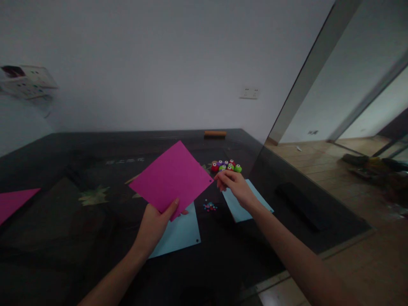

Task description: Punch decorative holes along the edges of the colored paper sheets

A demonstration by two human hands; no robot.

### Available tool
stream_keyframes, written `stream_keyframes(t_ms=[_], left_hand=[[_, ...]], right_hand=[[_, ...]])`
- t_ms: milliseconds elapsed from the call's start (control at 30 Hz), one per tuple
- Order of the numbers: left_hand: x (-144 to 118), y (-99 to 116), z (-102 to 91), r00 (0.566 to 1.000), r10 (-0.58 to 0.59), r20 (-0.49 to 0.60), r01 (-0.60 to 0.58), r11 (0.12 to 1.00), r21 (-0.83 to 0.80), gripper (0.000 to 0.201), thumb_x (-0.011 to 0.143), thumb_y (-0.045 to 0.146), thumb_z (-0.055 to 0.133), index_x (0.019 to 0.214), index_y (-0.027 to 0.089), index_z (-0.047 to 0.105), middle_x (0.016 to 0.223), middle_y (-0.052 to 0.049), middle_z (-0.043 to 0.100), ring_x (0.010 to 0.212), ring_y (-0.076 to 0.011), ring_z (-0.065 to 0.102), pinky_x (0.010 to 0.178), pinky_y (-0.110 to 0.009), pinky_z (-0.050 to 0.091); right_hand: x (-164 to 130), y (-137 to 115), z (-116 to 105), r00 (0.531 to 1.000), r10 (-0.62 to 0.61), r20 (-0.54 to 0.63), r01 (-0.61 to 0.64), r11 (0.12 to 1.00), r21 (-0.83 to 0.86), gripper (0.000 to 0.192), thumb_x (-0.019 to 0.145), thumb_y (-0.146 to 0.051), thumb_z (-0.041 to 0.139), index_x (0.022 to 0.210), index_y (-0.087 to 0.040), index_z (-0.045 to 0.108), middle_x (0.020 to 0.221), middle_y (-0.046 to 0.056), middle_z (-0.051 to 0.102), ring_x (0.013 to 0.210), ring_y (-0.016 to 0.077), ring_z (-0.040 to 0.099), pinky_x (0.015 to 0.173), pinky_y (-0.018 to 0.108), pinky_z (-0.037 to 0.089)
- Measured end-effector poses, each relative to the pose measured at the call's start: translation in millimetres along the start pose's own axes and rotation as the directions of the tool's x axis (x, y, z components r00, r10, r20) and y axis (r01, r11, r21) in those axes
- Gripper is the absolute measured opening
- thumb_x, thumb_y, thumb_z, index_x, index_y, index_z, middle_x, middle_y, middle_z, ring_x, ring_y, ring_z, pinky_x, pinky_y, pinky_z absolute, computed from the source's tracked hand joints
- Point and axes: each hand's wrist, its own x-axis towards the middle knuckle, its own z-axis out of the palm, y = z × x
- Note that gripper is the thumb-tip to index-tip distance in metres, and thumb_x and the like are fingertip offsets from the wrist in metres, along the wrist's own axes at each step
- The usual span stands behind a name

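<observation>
My left hand (158,223) grips a bright pink sheet of paper (174,176) by its lower edge, thumb on top. The sheet is tilted so one corner points up, and a small dark mark, perhaps a punched hole, shows near its right corner. At that corner are the closed fingertips of my right hand (234,185), pinched and seemingly on the paper's tip. Below the pink sheet lies a light blue sheet (178,233) with a similar dark mark in one corner. Tiny coloured bits (210,207) are scattered between the hands.
Several small round red, purple and green objects (227,165) cluster behind my right hand. A light blue stack (244,208) lies under my right forearm. Another pink sheet (15,202) is at far left, a dark flat object (302,204) at right, an orange-brown roll (215,134) by the wall.
</observation>
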Motion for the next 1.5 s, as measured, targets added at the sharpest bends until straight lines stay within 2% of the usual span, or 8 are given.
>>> stream_keyframes(t_ms=[33,100,300,633,800,967,1200,1500], left_hand=[[0,0,-0.7,1.000,0.020,-0.008,-0.019,0.999,0.036,0.018,0.073,0.033,0.064,0.075,0.016,0.066,0.065,-0.005,0.073,0.068,-0.0229,0.067,0.068,-0.030,0.050],[0,2,-1.2,0.998,0.055,-0.023,-0.052,0.993,0.103,0.018,0.074,0.033,0.063,0.072,0.016,0.068,0.068,-0.005,0.073,0.070,-0.0231,0.067,0.071,-0.030,0.050],[-6,4,4.7,0.993,0.111,-0.044,-0.099,0.970,0.220,0.016,0.071,0.034,0.065,0.071,0.018,0.068,0.067,-0.005,0.073,0.076,-0.0259,0.067,0.081,-0.036,0.049],[-12,-3,7.6,0.987,0.140,-0.084,-0.098,0.920,0.380,0.025,0.071,0.042,0.061,0.073,0.020,0.072,0.080,-0.005,0.074,0.089,-0.0286,0.063,0.095,-0.042,0.040],[-13,-2,6.9,0.984,0.174,-0.033,-0.145,0.898,0.415,0.026,0.072,0.044,0.059,0.068,0.021,0.071,0.075,-0.004,0.074,0.088,-0.0283,0.064,0.097,-0.044,0.039],[-11,-4,7.1,0.983,0.180,-0.039,-0.147,0.893,0.425,0.029,0.073,0.046,0.059,0.069,0.020,0.071,0.074,-0.004,0.074,0.087,-0.0283,0.065,0.098,-0.045,0.037],[-13,-3,6.6,0.994,0.110,-0.016,-0.098,0.934,0.344,0.029,0.077,0.045,0.057,0.071,0.019,0.071,0.070,-0.004,0.073,0.081,-0.0264,0.066,0.092,-0.041,0.043],[-11,-5,10.2,0.999,-0.006,-0.037,0.013,0.982,0.189,0.022,0.076,0.041,0.061,0.080,0.020,0.066,0.065,-0.002,0.073,0.069,-0.0230,0.068,0.071,-0.033,0.052]], right_hand=[[-10,-4,2,0.999,0.051,0.012,-0.052,0.986,0.158,0.029,0.087,-0.040,0.047,0.084,-0.014,0.060,0.065,0.000,0.058,0.053,0.0095,0.054,0.050,0.022,0.042],[-25,-9,5,0.990,0.133,0.048,-0.142,0.935,0.325,0.025,0.081,-0.040,0.057,0.084,-0.015,0.059,0.067,-0.001,0.060,0.053,0.0087,0.055,0.049,0.020,0.041],[-35,-9,16,0.964,0.221,0.151,-0.266,0.837,0.477,0.028,0.068,-0.030,0.072,0.087,-0.016,0.058,0.073,-0.002,0.063,0.058,0.0091,0.061,0.050,0.019,0.043],[-41,-14,16,0.965,0.221,0.140,-0.261,0.787,0.558,0.025,0.071,-0.030,0.072,0.082,-0.017,0.055,0.066,-0.004,0.064,0.053,0.0109,0.064,0.048,0.019,0.045],[-41,-10,16,0.957,0.248,0.151,-0.289,0.766,0.574,0.021,0.074,-0.031,0.069,0.079,-0.017,0.055,0.067,-0.002,0.065,0.052,0.0102,0.064,0.045,0.018,0.044],[-41,-10,17,0.954,0.266,0.141,-0.297,0.751,0.590,0.019,0.075,-0.031,0.068,0.074,-0.016,0.056,0.065,-0.002,0.063,0.050,0.0088,0.062,0.045,0.017,0.043],[-41,-12,18,0.943,0.288,0.166,-0.328,0.720,0.612,0.019,0.075,-0.031,0.068,0.075,-0.016,0.058,0.065,-0.002,0.063,0.050,0.0091,0.062,0.044,0.018,0.042],[-42,-13,18,0.941,0.280,0.190,-0.337,0.723,0.603,0.019,0.076,-0.032,0.067,0.075,-0.015,0.058,0.064,-0.001,0.061,0.051,0.0088,0.061,0.045,0.018,0.043]])
